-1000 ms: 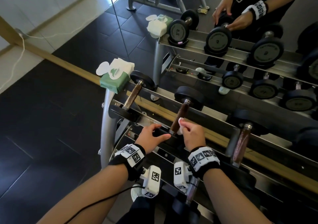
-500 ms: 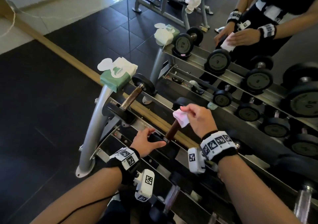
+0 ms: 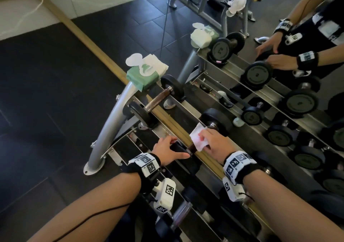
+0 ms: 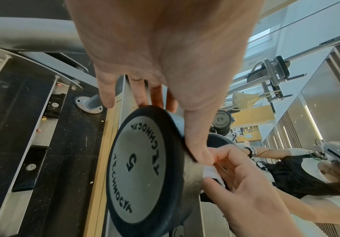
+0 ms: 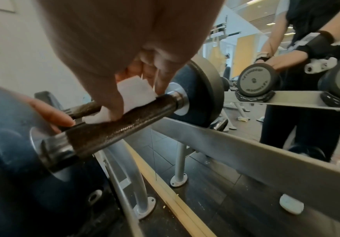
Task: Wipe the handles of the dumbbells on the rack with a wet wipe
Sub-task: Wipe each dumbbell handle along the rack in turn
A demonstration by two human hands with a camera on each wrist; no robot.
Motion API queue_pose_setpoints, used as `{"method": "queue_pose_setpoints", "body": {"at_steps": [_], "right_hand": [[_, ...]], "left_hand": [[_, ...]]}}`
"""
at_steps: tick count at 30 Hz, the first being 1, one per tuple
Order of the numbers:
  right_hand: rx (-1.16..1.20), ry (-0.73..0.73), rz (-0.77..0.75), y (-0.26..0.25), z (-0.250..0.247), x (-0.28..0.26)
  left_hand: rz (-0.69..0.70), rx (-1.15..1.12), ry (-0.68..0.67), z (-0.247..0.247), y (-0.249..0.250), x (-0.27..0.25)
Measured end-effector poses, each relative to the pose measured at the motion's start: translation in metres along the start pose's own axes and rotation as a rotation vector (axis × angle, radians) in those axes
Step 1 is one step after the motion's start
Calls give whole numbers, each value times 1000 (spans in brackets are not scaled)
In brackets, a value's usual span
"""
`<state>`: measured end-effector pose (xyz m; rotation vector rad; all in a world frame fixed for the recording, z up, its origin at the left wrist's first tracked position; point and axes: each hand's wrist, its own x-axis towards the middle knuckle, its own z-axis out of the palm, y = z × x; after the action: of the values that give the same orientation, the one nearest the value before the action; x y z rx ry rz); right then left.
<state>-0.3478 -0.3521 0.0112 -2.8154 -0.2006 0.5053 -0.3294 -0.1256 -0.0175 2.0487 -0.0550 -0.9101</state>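
Held by the left hand (image 3: 168, 151) at its near weight, the dumbbell (image 5: 124, 126) is gripped through a wet wipe (image 3: 198, 139) by the right hand (image 3: 216, 142).

The right hand (image 5: 112, 48) is pinching a white wet wipe (image 5: 128, 99) against the dark knurled handle (image 5: 124, 126) of a dumbbell, thumb and fingertips curling over the bar. A left-hand finger (image 5: 51, 112) is resting on the near weight plate (image 5: 9, 144), just beside the wipe.
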Motion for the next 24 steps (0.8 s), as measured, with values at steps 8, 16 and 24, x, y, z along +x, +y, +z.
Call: {"method": "queue_pose_setpoints", "body": {"at_steps": [8, 16, 24], "right_hand": [[-292, -76, -118, 1, 8, 10], [-166, -39, -20, -9, -5, 24], [-216, -163, -192, -3, 5, 29]], "left_hand": [[-13, -12, -29, -2, 4, -3], [6, -24, -8, -2, 4, -8], [28, -43, 25, 2, 0, -10]]}}
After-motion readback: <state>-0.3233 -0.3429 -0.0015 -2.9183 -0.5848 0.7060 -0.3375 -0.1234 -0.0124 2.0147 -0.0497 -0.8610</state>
